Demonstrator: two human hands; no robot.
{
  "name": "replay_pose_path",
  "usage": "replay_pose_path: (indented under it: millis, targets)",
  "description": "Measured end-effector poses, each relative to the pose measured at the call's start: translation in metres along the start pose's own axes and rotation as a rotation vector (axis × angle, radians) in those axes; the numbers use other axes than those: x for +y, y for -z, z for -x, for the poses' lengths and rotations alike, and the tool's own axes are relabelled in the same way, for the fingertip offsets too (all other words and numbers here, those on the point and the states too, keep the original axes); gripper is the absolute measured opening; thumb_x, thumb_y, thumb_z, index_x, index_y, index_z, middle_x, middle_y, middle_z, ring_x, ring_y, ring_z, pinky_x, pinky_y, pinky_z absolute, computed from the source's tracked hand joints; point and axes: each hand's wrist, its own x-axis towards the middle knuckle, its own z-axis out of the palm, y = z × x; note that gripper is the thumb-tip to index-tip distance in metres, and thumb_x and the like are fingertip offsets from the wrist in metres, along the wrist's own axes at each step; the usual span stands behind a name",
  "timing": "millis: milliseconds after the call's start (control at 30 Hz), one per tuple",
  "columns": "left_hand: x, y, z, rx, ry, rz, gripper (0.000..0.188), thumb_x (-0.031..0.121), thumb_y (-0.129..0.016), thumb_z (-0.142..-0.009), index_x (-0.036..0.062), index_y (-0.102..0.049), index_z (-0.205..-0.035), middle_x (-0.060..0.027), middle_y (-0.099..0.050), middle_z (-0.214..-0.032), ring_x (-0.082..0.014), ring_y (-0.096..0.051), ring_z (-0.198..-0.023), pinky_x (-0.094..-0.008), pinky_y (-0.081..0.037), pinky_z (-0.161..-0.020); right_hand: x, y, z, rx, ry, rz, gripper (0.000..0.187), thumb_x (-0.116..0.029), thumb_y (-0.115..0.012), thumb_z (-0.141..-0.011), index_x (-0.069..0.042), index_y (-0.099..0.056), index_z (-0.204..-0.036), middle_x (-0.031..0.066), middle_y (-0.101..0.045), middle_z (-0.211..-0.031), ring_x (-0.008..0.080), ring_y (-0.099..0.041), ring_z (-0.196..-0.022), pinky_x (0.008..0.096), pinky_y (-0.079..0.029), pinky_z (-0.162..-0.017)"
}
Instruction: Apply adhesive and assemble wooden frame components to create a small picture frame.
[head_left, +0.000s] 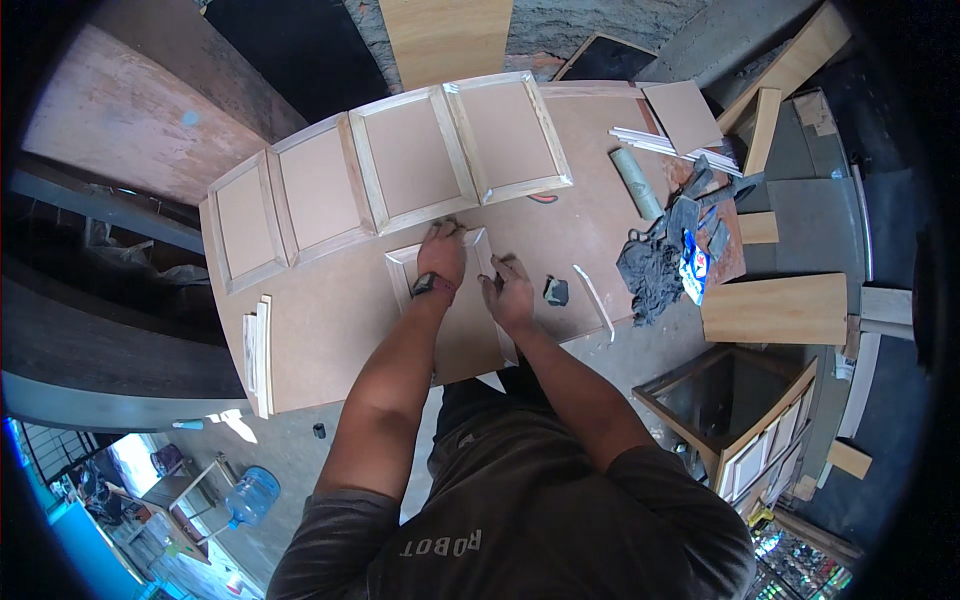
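A small framed panel [462,318] with pale wooden edging lies on the brown worktable in front of me. My left hand [443,255] lies over its far edging, fingers stretched forward and a dark watch on the wrist. At the panel's right edging is my right hand [510,295], its fingers curled together around something small and dark that I cannot make out. Just beyond stands a row of framed panels [410,160] joined side by side. A dark crumpled piece [556,291] and a thin white strip [596,302] lie to the right of my right hand.
Light wooden strips [259,355] lie at the table's left end. To the right are a green cylinder [636,184], a dark cloth heap [655,265], a blue-and-white packet [693,268] and white strips [650,140]. A wooden cabinet frame [730,400] stands at the lower right.
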Motion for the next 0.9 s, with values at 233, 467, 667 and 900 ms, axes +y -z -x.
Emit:
replay_pose_path:
  millis: [233, 467, 667, 900]
  targets:
    - [0.005, -0.003, 0.002, 0.056, 0.013, -0.010, 0.031, 0.005, -0.057, -0.084, 0.0094, -0.072, -0.111, -0.0102, -0.066, -0.115, -0.0332, -0.058, -0.116, -0.0405, -0.048, -0.102, 0.005, 0.000, -0.002, 0.066, 0.134, 0.004, 0.038, -0.005, -0.077, -0.079, 0.008, -0.066, -0.113, 0.0164, -0.061, -0.099, 0.0269, -0.062, -0.071, 0.0356, -0.051, -0.066]
    - [0.009, -0.002, 0.002, 0.052, 0.037, -0.014, 0.028, 0.006, -0.057, -0.085, 0.0084, -0.073, -0.108, -0.0102, -0.065, -0.117, -0.0330, -0.059, -0.115, -0.0402, -0.050, -0.100, -0.001, 0.006, -0.002, -0.013, 0.049, -0.010, 0.040, -0.006, -0.075, -0.080, 0.009, -0.065, -0.116, 0.0201, -0.060, -0.102, 0.0351, -0.064, -0.087, 0.0413, -0.053, -0.078]
    - [0.009, -0.004, 0.002, 0.074, 0.010, -0.010, 0.029, 0.007, -0.056, -0.086, 0.0083, -0.073, -0.109, -0.0114, -0.064, -0.117, -0.0332, -0.059, -0.116, -0.0409, -0.049, -0.100, 0.000, 0.007, 0.000, 0.019, 0.081, 0.029, 0.043, -0.008, -0.075, -0.081, 0.009, -0.064, -0.118, 0.0211, -0.061, -0.104, 0.0354, -0.064, -0.086, 0.0408, -0.053, -0.077]
    - [0.007, 0.007, 0.016, 0.107, 0.025, -0.003, 0.042, 0.007, -0.056, -0.087, 0.0081, -0.063, -0.128, -0.0131, -0.061, -0.124, -0.0356, -0.057, -0.117, -0.0442, -0.046, -0.102, -0.010, 0.015, 0.002, -0.010, -0.025, -0.049, 0.049, -0.014, -0.077, -0.084, 0.008, -0.061, -0.125, 0.0185, -0.061, -0.102, 0.0272, -0.063, -0.082, 0.0372, -0.053, -0.073]
